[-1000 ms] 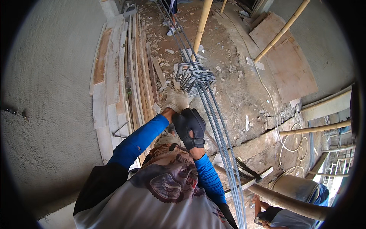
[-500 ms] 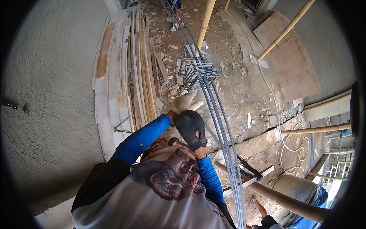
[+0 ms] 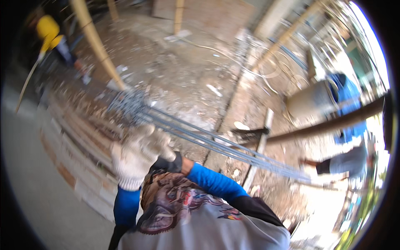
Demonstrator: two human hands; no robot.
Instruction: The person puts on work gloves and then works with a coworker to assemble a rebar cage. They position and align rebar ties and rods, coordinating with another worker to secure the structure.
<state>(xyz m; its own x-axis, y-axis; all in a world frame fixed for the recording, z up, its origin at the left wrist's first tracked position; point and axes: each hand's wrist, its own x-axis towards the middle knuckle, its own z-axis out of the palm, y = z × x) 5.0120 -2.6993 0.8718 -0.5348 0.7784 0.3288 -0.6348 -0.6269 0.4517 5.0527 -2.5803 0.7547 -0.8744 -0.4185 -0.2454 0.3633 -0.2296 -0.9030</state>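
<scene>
My left hand (image 3: 141, 152) wears a white knit work glove whose cuff meets the blue sleeve. Its fingers look loosely apart, with nothing visible in them. My right hand (image 3: 170, 163), in a black glove, comes in behind and against the left one; its fingers are hidden. Just beyond both hands runs a bundle of long steel rebars (image 3: 216, 143), slanting from upper left to lower right. Around its far left end sits a blurred cluster of bent rebar stirrups (image 3: 128, 106).
Planks (image 3: 85, 160) are stacked along the left wall. A bamboo pole (image 3: 98, 46) stands behind the stirrups. One person in a yellow top (image 3: 48, 31) is at upper left; another in a grey shirt (image 3: 348, 162) is at right. A drum (image 3: 310, 100) and a hose (image 3: 233, 59) lie beyond.
My view has swung to the right, so the rebars now slant across it. The left glove, partly hidden before with bare wrist showing, now shows whole and covers the wrist. The right hand has dropped behind it.
</scene>
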